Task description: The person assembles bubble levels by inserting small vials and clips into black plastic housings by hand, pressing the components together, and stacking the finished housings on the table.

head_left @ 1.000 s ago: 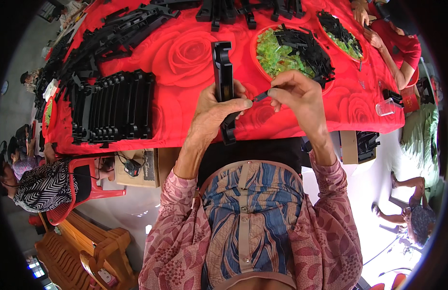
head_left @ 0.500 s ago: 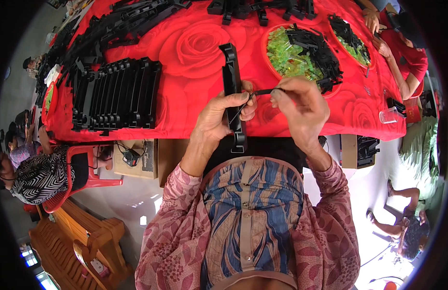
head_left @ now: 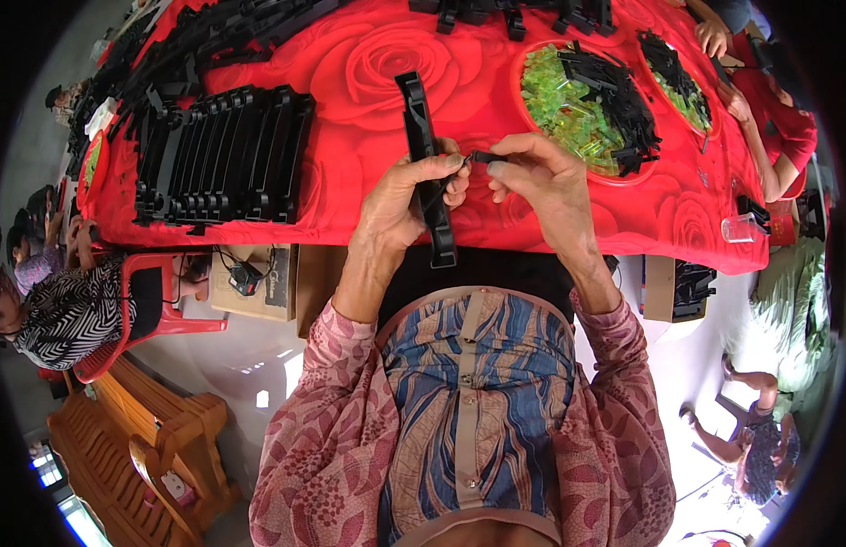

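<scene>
My left hand (head_left: 406, 190) is closed round a long black plastic bracket (head_left: 417, 118) held nearly upright above the table's near edge. Its thumb and fingertips also pinch the end of a thin black strip whose shape is partly hidden. Close beside it, my right hand (head_left: 549, 178) is closed in a pinch on a small black plastic strip (head_left: 483, 157), which points toward the left fingertips. Whether the two small black parts are joined, I cannot tell. To the left stands a row of similar black brackets (head_left: 227, 159) packed side by side.
A red rose-patterned cloth (head_left: 350, 77) covers the table. At right are two round red trays, the nearer tray (head_left: 523, 100) holding green translucent pieces and black strips. Black parts (head_left: 249, 36) pile along the far side. Another person's arm (head_left: 751, 137) rests at the right edge.
My right hand has turned and come lower, with its small strip nearer my left fingertips. The bracket has shifted slightly left and up. The view has also moved a little.
</scene>
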Tool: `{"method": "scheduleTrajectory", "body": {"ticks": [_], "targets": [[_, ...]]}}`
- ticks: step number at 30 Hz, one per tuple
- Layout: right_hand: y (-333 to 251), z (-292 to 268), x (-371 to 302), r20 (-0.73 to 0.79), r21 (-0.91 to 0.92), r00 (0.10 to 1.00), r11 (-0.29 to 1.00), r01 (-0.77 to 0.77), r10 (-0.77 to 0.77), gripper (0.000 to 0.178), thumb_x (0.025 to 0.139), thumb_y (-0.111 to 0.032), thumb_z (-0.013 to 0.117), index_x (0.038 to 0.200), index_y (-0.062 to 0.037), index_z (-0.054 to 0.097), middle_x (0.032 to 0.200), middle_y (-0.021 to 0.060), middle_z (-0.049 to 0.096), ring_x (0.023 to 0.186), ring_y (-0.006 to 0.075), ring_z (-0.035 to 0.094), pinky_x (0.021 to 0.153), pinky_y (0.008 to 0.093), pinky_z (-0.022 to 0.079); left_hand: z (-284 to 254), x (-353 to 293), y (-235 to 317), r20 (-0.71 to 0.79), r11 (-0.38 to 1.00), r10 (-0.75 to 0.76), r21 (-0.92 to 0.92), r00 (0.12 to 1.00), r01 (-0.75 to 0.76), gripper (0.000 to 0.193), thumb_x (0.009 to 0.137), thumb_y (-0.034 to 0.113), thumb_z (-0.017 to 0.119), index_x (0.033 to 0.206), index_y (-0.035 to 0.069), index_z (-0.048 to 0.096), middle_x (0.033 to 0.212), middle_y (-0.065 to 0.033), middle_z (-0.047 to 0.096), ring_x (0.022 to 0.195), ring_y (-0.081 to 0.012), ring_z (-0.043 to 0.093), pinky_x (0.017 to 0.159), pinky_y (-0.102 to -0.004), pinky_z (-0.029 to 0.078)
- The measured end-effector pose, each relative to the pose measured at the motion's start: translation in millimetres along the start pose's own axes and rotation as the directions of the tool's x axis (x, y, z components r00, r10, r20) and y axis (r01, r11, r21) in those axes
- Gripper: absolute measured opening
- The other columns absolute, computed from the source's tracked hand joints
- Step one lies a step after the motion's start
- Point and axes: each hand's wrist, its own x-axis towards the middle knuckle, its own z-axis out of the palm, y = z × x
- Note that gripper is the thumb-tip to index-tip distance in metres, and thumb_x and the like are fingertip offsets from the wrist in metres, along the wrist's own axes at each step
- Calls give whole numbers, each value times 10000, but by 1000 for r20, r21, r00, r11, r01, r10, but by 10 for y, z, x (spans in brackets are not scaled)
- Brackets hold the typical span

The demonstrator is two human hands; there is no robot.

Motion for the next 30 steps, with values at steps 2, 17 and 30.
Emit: {"method": "scheduleTrajectory", "body": {"ticks": [2, 17, 30], "targets": [[11, 41, -19, 18, -38, 999, 999, 34, -33, 171, 842, 44, 668, 1008, 11, 649, 806, 52, 646, 689, 92, 609, 591, 236, 512, -18, -10, -3, 3, 1000, 5, -5, 1000, -5, 173, 843, 80, 709, 971, 34, 603, 841, -67, 624, 694, -124, 561, 614, -261, 448], [10, -16, -114, 19, -426, 970, 875, 229, -244, 26, 887, 9, 630, 905, 28, 628, 773, 73, 638, 598, 124, 605, 494, 260, 475, 4, -37, 39, -121, 987, 24, 163, 992, -4, 205, 803, 61, 734, 952, 35, 596, 832, -86, 638, 658, -129, 577, 574, -258, 454], [-144, -301, -470, 223, -238, 683, 718, -654, 696, 164, 903, -134, 635, 818, 6, 624, 687, 61, 624, 528, 106, 590, 429, 237, 459, 199, -688, 94, -309, 676, 36, 708, 950, 205, 275, 693, 36, 779, 916, 39, 618, 724, -26, 619, 588, -96, 579, 546, -238, 462]]}}
